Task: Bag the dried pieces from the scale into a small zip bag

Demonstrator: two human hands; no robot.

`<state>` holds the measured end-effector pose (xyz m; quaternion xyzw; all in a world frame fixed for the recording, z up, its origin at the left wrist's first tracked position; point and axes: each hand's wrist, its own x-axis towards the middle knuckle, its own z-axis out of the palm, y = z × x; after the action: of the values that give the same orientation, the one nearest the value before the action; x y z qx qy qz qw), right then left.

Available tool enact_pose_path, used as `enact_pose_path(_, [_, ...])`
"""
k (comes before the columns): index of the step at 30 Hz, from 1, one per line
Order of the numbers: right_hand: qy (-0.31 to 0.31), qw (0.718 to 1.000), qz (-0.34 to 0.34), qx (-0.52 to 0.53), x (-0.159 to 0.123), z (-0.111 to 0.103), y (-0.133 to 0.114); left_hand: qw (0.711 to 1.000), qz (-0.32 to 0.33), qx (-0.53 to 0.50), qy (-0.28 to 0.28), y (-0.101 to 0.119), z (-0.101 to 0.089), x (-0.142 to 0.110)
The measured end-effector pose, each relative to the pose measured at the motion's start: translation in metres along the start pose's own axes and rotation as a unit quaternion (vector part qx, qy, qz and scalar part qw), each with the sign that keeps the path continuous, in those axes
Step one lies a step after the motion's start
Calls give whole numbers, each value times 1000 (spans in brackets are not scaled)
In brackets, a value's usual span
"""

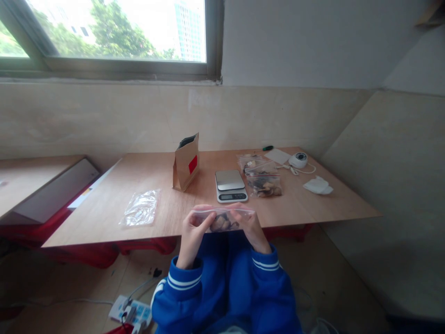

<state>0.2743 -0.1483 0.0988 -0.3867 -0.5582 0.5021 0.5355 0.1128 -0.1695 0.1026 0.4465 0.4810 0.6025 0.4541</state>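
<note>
Between my two hands is a clear zip bag [225, 222] with brown dried pieces inside, held at the table's front edge. My left hand [194, 232] pinches its top strip at the left, the thumb lying along the seal. At the right end of the same strip, my right hand [249, 226] grips with thumb and fingers. Just beyond the bag stands a white kitchen scale [231, 186] with a bare metal plate. Right of the scale lie several filled zip bags [264, 185] with similar brown pieces.
A brown paper pouch [187, 164] with a red label stands open at the back. Flat clear plastic bags [142, 207] lie at the left. A white dome camera [298, 160] with its cable and a crumpled white tissue [318, 185] are at the right. A power strip [130, 311] sits on the floor.
</note>
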Motion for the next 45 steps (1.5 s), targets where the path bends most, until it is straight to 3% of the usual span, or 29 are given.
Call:
enact_pose_path(17, [81, 994, -57, -50, 1, 16, -1, 1000, 12, -2, 9, -2, 2, -1])
enact_pose_path(23, [15, 1000, 6, 14, 3, 15, 0, 999, 1, 8, -51, 4, 1, 0])
enact_pose_path(35, [55, 998, -2, -14, 5, 26, 3, 999, 14, 46, -12, -1, 8, 1])
enact_pose_path(41, [85, 995, -31, -37, 5, 31, 4, 997, 23, 56, 37, -7, 14, -1])
enact_pose_path(45, [58, 998, -20, -32, 5, 27, 5, 999, 8, 39, 13, -6, 15, 1])
